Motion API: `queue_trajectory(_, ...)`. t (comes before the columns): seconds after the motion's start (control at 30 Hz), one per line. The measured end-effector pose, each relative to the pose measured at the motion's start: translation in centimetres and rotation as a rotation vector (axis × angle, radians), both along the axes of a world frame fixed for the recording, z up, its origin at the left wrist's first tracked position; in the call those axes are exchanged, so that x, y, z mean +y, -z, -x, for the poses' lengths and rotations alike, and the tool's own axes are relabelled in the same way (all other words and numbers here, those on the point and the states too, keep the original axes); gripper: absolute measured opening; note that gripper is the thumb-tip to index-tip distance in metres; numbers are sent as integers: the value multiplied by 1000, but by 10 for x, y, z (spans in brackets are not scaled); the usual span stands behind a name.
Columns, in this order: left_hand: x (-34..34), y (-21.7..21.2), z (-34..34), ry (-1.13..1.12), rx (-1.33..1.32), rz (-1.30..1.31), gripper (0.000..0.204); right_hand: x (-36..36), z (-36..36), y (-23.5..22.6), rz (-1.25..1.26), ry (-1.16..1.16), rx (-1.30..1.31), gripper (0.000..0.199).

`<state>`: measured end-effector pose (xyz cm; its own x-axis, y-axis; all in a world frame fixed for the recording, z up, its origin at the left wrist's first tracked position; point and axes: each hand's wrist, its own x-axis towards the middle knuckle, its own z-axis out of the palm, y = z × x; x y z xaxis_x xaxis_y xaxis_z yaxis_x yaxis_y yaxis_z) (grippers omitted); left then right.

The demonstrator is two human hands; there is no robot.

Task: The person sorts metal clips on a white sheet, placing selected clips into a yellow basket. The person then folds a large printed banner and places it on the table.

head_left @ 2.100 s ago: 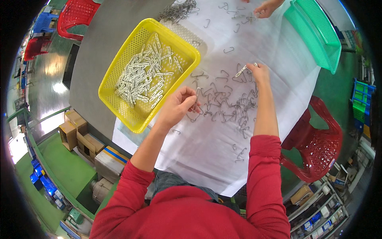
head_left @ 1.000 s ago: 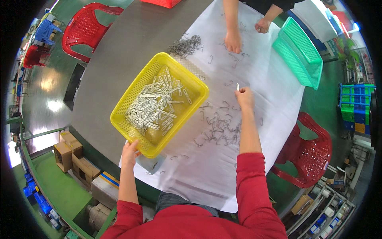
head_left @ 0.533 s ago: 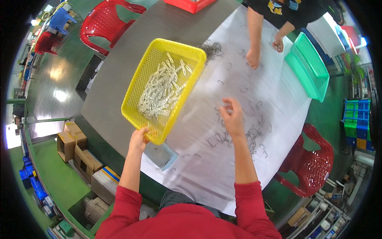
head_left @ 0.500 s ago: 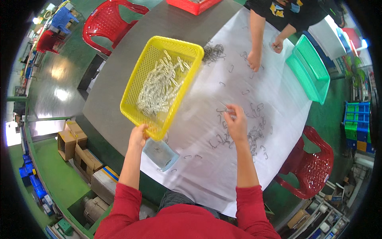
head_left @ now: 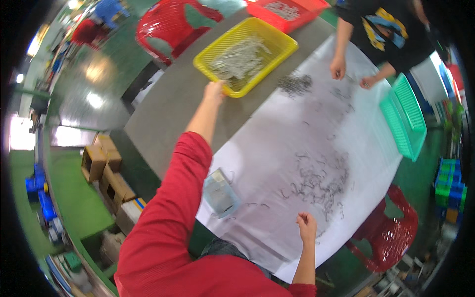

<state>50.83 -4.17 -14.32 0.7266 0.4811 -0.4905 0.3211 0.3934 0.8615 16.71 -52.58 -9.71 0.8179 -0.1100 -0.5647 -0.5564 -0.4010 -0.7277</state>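
My left hand (head_left: 214, 93), arm stretched far forward, grips the near corner of a yellow perforated basket (head_left: 272, 68) on the grey tabletop. Inside lies a heap of silvery, elongated wire pieces (head_left: 240, 57). My right hand (head_left: 307, 226) hovers over the near part of the white sheet, its fingers drawn together; whatever they hold, if anything, is too small to make out. Beyond it, many thin wire hooks (head_left: 321, 185) lie scattered. A light-blue tray (head_left: 232, 204) sits between my arms at the sheet's left edge.
Across the table a co-worker's hands (head_left: 338, 68) are over the sheet, near a dark pile of hooks (head_left: 296, 85). A red basket (head_left: 303, 23) stands at the far edge, a green basket (head_left: 402, 121) at the right. Red chairs (head_left: 391, 235) flank the table; cardboard boxes (head_left: 101, 158) are left.
The yellow basket has moved away from me onto the far grey tabletop, my left hand still on it. My right hand has drawn back toward me from the scattered hooks.
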Motion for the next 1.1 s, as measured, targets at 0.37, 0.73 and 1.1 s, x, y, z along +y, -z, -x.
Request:
queue_trajectory(0.37, -29, -26, 354, -13, 56, -264, 18, 82, 10, -157, 392, -749, -698, 25)
queue_trajectory(0.73, -34, -123, 595, -82, 152, -203, 17, 194, 172, -402, -822, -679, -1786, 17)
queue_trajectory(1.1, -1, -101, 506, 438, 193, -384, 17, 70, 73, -196, 348, -68, -1088, 26)
